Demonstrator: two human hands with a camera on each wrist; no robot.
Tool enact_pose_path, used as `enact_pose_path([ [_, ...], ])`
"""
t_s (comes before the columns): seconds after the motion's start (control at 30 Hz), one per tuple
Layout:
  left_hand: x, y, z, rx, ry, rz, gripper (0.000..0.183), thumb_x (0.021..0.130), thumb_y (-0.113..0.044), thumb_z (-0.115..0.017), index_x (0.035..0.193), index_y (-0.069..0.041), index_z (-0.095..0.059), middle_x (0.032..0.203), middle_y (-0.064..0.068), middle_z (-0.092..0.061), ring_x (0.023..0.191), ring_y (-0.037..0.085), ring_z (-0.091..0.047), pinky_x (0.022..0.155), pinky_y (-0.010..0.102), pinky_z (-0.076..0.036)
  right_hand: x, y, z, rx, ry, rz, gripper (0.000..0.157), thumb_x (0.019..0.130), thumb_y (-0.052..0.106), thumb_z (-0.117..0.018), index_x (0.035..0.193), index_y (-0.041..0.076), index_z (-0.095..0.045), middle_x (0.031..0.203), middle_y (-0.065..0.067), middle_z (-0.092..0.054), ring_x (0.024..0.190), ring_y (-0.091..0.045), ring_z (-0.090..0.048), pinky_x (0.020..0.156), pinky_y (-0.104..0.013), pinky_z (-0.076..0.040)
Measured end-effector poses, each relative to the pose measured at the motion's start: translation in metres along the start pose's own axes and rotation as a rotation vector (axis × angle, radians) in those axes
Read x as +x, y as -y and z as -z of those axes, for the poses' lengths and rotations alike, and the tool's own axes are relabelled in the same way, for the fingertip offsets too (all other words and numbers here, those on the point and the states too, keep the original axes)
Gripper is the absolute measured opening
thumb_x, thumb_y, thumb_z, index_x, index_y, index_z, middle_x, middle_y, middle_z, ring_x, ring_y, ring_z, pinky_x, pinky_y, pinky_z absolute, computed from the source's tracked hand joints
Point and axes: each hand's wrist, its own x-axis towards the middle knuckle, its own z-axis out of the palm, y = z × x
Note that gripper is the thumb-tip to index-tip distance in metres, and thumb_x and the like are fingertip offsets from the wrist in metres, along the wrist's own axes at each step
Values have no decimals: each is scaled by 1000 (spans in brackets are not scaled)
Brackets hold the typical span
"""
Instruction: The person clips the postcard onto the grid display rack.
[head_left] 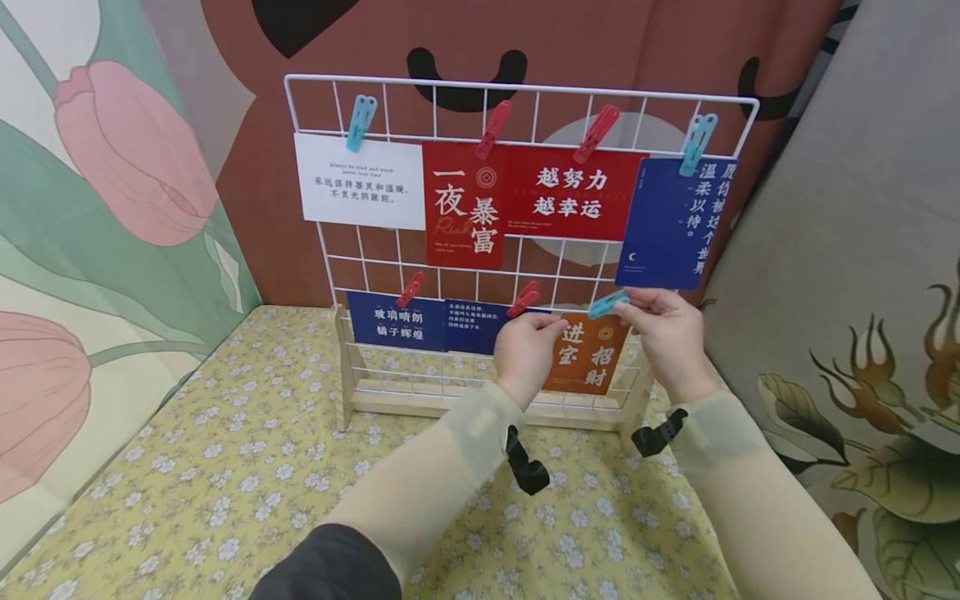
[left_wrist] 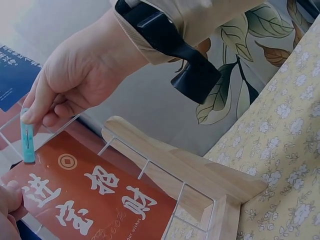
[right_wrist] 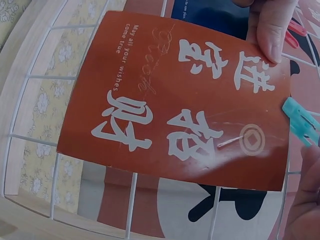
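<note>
An orange card [head_left: 588, 362] with white characters lies against the lower right of a white wire grid [head_left: 558, 287]. My left hand [head_left: 525, 354] pinches the card's upper left corner between thumb and finger. In my right hand [head_left: 670, 340] is a light-blue clothespin [head_left: 607, 304], gripped by its handle end. The tip of this clothespin [right_wrist: 292, 111] meets the card's top edge in the right wrist view; whether it bites the card and wire, I cannot tell. Left of the card hangs a dark blue card [head_left: 472, 325] under a red clothespin [head_left: 523, 298], partly hidden by my left hand.
Above hang a white card [head_left: 358, 183], two red cards and a blue card [head_left: 663, 225], held by red and light-blue clothespins. Another blue card [head_left: 393, 325] hangs lower left. The grid stands in a wooden base [head_left: 480, 404] on a yellow floral cloth [head_left: 247, 467].
</note>
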Motion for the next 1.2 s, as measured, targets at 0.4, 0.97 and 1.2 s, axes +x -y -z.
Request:
enact_pose_path([
  [0.4,-1,4,0,-29,-39,-2,19,91,-35,-67,99,-22,-77,94,-12,-71,78,7,-60,69,30,-47,-1,3,-6,-104,103,-59,45,93,25,-65,130,1,-58,112,-4,-67,87,-6,-64,76,-18,-52],
  [0.97,-29,18,8,-235,18,-32,22,93,-26,-66,110,-12,-73,93,-6,-70,74,22,-66,59,29,-50,-28,-7,-13,-52,-48,-50,41,94,24,-63,130,6,-59,120,-9,-65,94,-6,-64,79,-18,-51],
  [1.2,-43,33,24,-207,72,-65,24,93,-38,-64,105,-19,-72,97,-9,-66,77,12,-55,67,32,-47,-56,-13,-10,-129,-31,29,36,95,28,-62,123,5,-65,103,-6,-69,86,-10,-63,71,-18,-50],
])
